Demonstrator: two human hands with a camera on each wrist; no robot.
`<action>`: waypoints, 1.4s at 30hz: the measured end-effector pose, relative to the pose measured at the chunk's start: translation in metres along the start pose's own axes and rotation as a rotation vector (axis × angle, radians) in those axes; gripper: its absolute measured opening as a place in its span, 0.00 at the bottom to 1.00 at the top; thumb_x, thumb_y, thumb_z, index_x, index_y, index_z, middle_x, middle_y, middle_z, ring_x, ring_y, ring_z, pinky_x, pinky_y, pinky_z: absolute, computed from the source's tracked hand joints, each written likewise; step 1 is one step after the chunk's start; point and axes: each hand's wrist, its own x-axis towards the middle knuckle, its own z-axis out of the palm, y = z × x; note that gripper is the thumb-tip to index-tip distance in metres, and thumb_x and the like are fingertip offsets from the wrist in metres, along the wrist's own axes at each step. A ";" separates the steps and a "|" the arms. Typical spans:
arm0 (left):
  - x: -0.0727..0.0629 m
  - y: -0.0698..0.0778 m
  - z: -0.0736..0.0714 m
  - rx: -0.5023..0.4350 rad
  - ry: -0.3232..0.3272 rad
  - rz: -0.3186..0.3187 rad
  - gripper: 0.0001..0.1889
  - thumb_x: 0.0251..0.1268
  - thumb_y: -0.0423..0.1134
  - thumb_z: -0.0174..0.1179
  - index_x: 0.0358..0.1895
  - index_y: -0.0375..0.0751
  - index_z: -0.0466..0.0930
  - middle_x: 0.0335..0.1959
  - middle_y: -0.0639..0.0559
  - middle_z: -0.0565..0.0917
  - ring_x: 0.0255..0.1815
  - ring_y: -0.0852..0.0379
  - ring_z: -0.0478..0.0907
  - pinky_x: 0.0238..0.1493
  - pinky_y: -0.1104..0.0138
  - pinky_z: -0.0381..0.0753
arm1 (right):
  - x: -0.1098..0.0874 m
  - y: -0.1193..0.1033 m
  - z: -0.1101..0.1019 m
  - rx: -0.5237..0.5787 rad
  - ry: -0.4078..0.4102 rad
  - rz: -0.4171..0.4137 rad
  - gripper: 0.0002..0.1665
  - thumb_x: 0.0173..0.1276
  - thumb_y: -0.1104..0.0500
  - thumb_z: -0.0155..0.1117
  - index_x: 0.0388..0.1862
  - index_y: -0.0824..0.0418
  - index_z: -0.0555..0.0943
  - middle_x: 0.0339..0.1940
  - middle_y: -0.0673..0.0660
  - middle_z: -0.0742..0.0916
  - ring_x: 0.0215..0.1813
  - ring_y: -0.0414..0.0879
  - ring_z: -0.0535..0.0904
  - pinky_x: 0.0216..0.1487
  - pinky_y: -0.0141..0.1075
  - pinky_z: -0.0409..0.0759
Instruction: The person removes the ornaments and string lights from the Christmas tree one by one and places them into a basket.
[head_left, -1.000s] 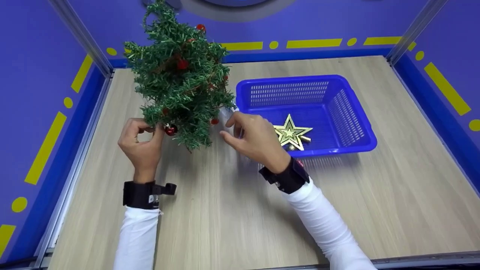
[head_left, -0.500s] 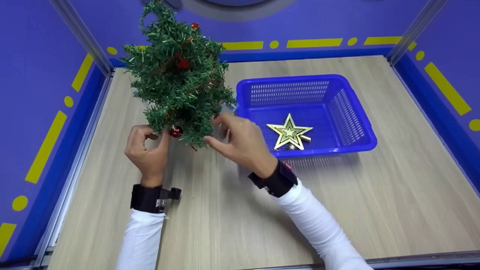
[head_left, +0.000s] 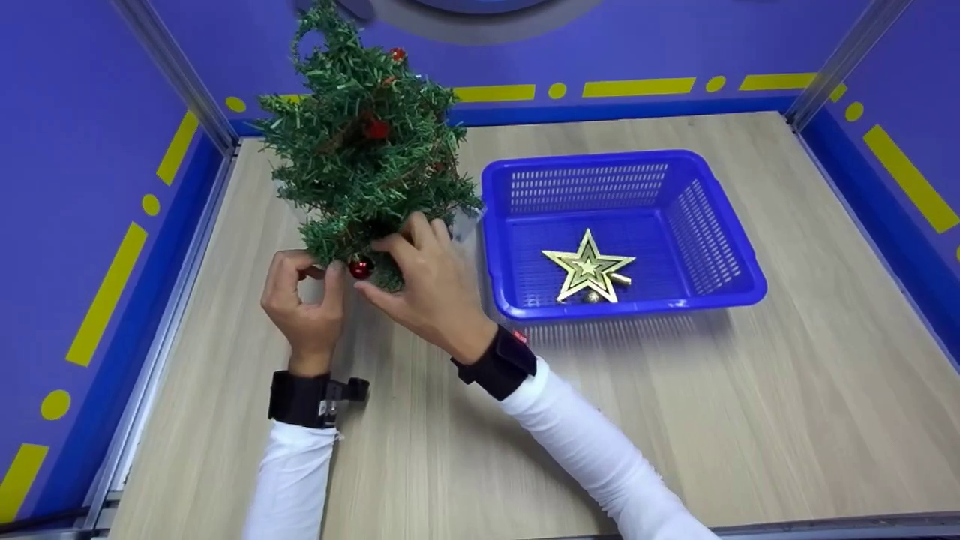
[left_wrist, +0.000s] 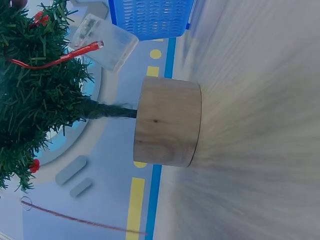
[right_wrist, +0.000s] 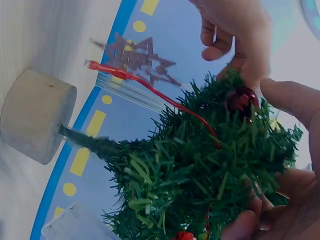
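Observation:
A small green artificial Christmas tree (head_left: 367, 165) with red decorations fills the left side of the head view. A shiny red bauble (head_left: 361, 267) hangs at its front lower branches. My left hand (head_left: 304, 296) pinches a branch tip just left of this bauble. From the other side my right hand (head_left: 431, 289) reaches in, its thumb and index finger apart around the bauble. In the right wrist view, its fingers are partly behind green needles. A brown glittery star-shaped ornament (right_wrist: 140, 57) appears below my left hand there; what supports it is hidden.
A blue basket (head_left: 622, 307) stands right of the tree, with a gold star (head_left: 589, 267) and a small gold ball (head_left: 592, 297) inside. The tree has a round wooden base (left_wrist: 167, 121). A clear plastic box (left_wrist: 102, 42) stands behind it. Blue walls enclose the table.
My right hand has moved left from beside the basket into the front branches, up to the red bauble. My left hand and the bauble have shifted slightly right.

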 end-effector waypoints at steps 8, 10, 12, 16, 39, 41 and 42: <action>0.006 0.015 0.008 -0.049 -0.001 0.027 0.26 0.71 0.51 0.63 0.25 0.29 0.73 0.23 0.36 0.70 0.25 0.47 0.66 0.38 0.71 0.66 | 0.002 0.000 0.007 -0.044 0.063 0.006 0.20 0.63 0.38 0.72 0.43 0.51 0.87 0.42 0.52 0.81 0.43 0.49 0.72 0.45 0.41 0.71; 0.007 0.019 0.009 -0.067 -0.005 0.029 0.26 0.71 0.51 0.63 0.25 0.29 0.73 0.23 0.36 0.70 0.25 0.48 0.66 0.38 0.71 0.65 | 0.003 0.000 0.008 -0.058 0.073 0.014 0.20 0.63 0.38 0.72 0.43 0.51 0.88 0.42 0.52 0.81 0.44 0.49 0.73 0.44 0.41 0.72; 0.007 0.023 0.010 -0.078 -0.007 0.027 0.27 0.71 0.51 0.63 0.25 0.28 0.73 0.23 0.36 0.69 0.25 0.48 0.65 0.38 0.71 0.65 | 0.003 -0.001 0.010 -0.071 0.077 0.020 0.19 0.62 0.39 0.72 0.43 0.51 0.88 0.43 0.53 0.81 0.44 0.49 0.73 0.45 0.41 0.72; 0.009 0.022 0.008 -0.068 0.022 0.005 0.30 0.71 0.56 0.62 0.26 0.27 0.74 0.24 0.36 0.69 0.27 0.52 0.65 0.40 0.71 0.64 | 0.002 -0.003 0.013 -0.089 0.065 0.020 0.19 0.62 0.40 0.72 0.44 0.50 0.88 0.45 0.53 0.81 0.44 0.50 0.72 0.44 0.41 0.71; 0.043 0.013 0.014 -0.037 0.157 0.011 0.36 0.64 0.62 0.61 0.21 0.26 0.71 0.21 0.49 0.72 0.29 0.66 0.68 0.39 0.72 0.65 | 0.003 -0.007 -0.007 0.279 0.193 -0.031 0.17 0.68 0.46 0.69 0.45 0.56 0.84 0.39 0.52 0.80 0.40 0.45 0.71 0.45 0.36 0.69; 0.044 0.012 0.014 -0.023 0.157 0.025 0.36 0.64 0.62 0.61 0.19 0.27 0.70 0.19 0.47 0.71 0.28 0.66 0.68 0.38 0.73 0.65 | 0.004 -0.006 -0.011 0.338 0.212 -0.031 0.18 0.68 0.47 0.70 0.46 0.58 0.84 0.38 0.53 0.80 0.41 0.44 0.71 0.46 0.35 0.70; 0.045 0.012 0.013 -0.017 0.154 0.032 0.35 0.65 0.61 0.61 0.18 0.28 0.69 0.18 0.45 0.70 0.27 0.67 0.68 0.37 0.73 0.65 | 0.004 -0.005 -0.013 0.362 0.223 -0.030 0.18 0.67 0.48 0.71 0.47 0.59 0.84 0.38 0.53 0.80 0.41 0.44 0.72 0.46 0.34 0.71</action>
